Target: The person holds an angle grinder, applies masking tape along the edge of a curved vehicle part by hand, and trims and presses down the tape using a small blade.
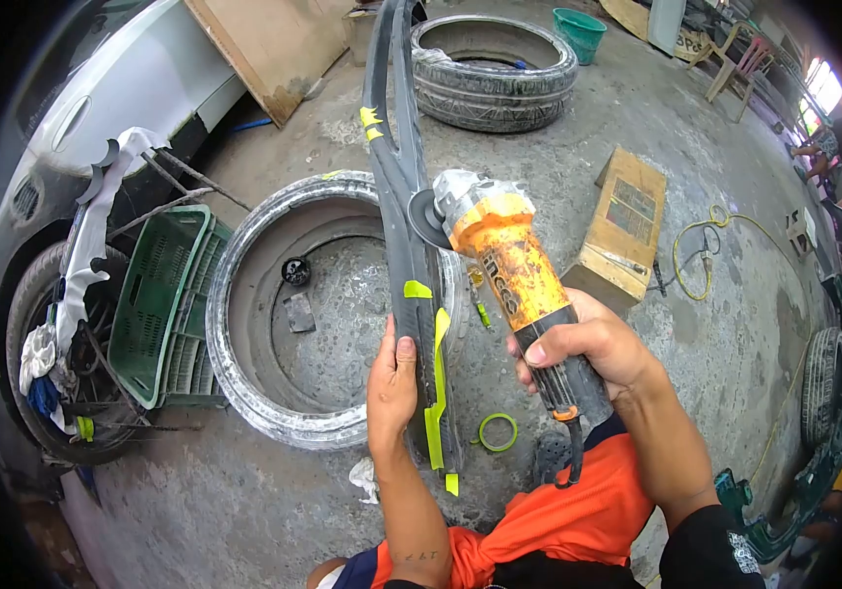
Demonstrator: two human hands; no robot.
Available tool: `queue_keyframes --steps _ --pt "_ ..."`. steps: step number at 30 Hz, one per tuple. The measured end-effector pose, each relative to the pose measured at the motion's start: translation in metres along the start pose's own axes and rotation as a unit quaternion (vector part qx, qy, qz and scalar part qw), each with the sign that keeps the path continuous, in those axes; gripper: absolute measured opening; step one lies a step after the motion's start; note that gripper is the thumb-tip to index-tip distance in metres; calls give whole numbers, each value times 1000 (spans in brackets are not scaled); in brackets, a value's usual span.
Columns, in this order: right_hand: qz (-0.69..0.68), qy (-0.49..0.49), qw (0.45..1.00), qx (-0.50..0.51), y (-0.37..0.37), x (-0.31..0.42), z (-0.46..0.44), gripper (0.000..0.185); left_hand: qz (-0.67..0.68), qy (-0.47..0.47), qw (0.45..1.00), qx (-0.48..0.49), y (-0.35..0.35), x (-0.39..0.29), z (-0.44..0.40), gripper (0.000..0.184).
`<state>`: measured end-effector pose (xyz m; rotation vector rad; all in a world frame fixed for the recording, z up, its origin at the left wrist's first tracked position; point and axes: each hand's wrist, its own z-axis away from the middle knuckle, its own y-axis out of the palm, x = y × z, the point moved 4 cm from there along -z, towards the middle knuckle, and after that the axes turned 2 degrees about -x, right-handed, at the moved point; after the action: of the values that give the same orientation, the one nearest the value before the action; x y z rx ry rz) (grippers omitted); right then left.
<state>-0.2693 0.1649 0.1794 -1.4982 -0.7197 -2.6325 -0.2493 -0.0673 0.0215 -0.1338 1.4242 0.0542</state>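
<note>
In my right hand (593,348) is a yellow and black angle grinder (511,257), its fingers wrapped round the dark rear body. The grinder's round grey disc (428,218) is at the right edge of a long dark grey plastic car trim piece (396,221); whether they touch I cannot tell. My left hand (394,383) grips the trim's left edge lower down, thumb on top and the other fingers partly hidden. Strips of yellow-green tape (438,422) stick to the trim, which lies across a worn tire (235,363) on the floor.
A second tire (495,108) lies at the back beside a green bucket (579,37). On the right are a wooden box (622,226) and a yellow cord (681,260). A green crate (161,304) and a car (117,98) are left. A tape roll (498,432) lies near my legs.
</note>
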Motion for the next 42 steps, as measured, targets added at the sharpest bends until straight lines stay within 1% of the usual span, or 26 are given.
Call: queue_keyframes --steps 7,9,12,17,20,22,26,28,31,34,38,40,42 --pt "7 -8 1000 -16 1 3 6 33 -55 11 998 -15 1 -14 3 65" --pt "12 -17 1000 -21 0 4 6 34 -61 -15 998 -13 0 -12 4 66" --pt "12 -6 1000 -23 -1 5 7 34 -30 1 999 -12 1 -5 2 66" --pt "13 -1 1000 -29 1 5 5 36 -20 -9 1000 -11 1 -5 2 66" --pt "16 7 999 -29 2 4 4 35 -3 -6 1000 -10 2 -2 2 65" --pt "12 6 1000 -26 2 6 3 35 0 13 1000 -7 2 -2 1 65" --pt "13 7 1000 -26 2 6 1 35 11 11 1000 -2 3 -1 0 64" --pt "18 3 1000 -19 4 6 -1 37 19 -1 1000 -4 4 -4 2 64" --pt "12 4 999 -39 8 8 -1 41 1 9 1000 -18 3 -4 3 64" --pt "13 6 999 -32 8 9 -3 45 -1 4 1000 -17 3 -6 3 63" --pt "17 -1 999 -34 7 12 -8 41 -14 6 1000 -15 4 -10 3 63" --pt "3 -2 999 -35 7 13 -9 38 6 -20 1000 -19 4 -3 2 63" --pt "0 -4 999 -47 8 13 -7 36 0 -6 1000 -19 4 -1 1 63"
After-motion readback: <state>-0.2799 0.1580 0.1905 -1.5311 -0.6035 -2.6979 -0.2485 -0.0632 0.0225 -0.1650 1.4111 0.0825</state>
